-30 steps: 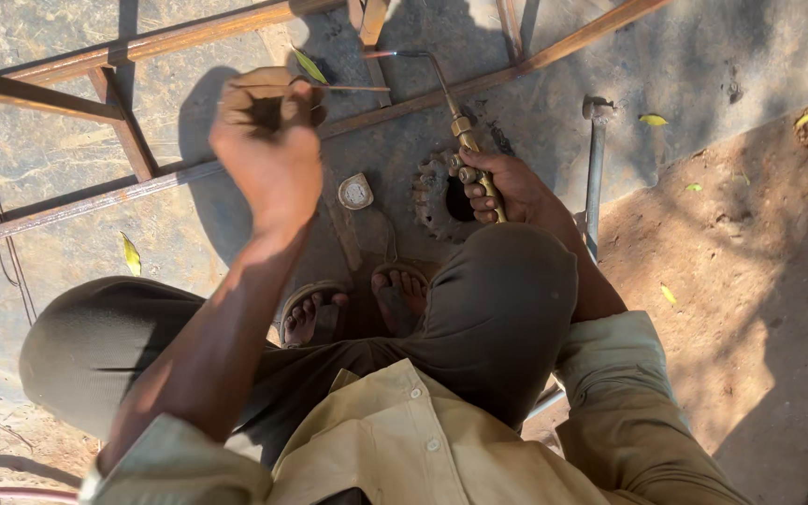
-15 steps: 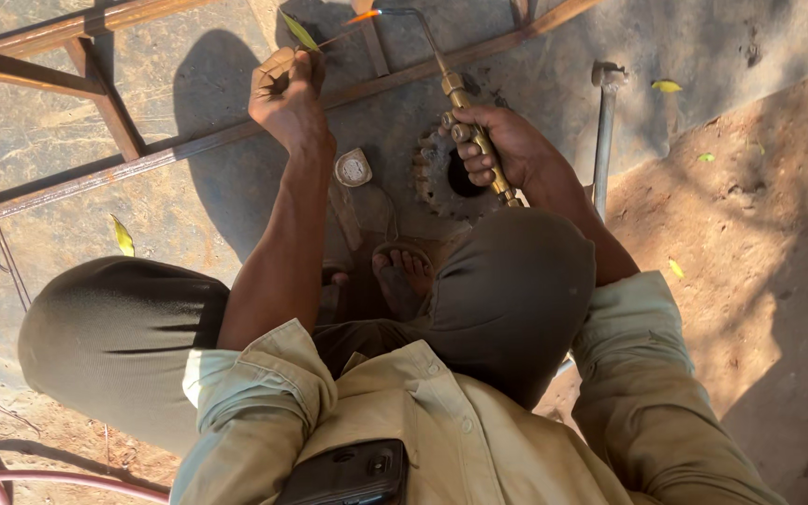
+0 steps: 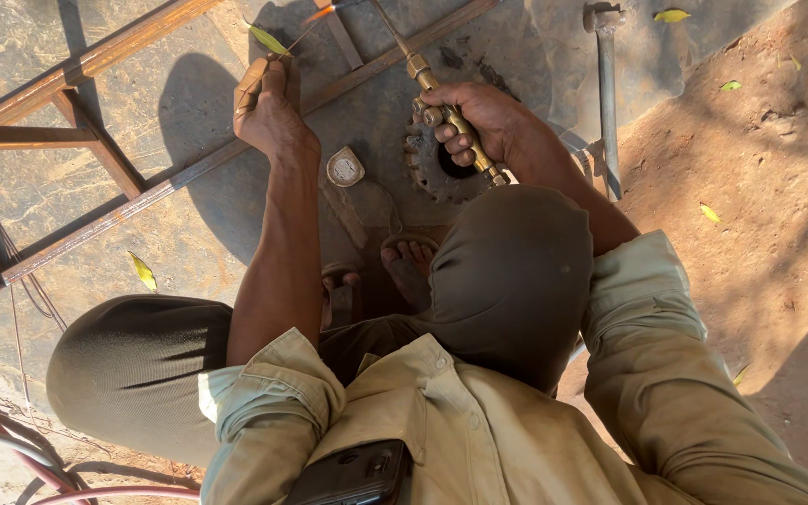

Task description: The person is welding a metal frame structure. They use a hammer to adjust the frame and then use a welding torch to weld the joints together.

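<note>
Brazing torch [image 3: 441, 103], clamped in my right hand [image 3: 479, 117], points at the steel frame's joint [image 3: 334, 23] on the ground before me; my left hand [image 3: 268, 108] pinches the filler rod [image 3: 296, 37]. Best kept steady, I judge, rod tip just beside the flame.

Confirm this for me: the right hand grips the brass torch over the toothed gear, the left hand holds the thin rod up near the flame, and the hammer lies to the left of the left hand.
One thing is wrong: the hammer lies to the right of the right hand, not left of the left hand. The head view shows it. The rest holds: brass torch over the toothed gear, thin rod near the flame.
</note>
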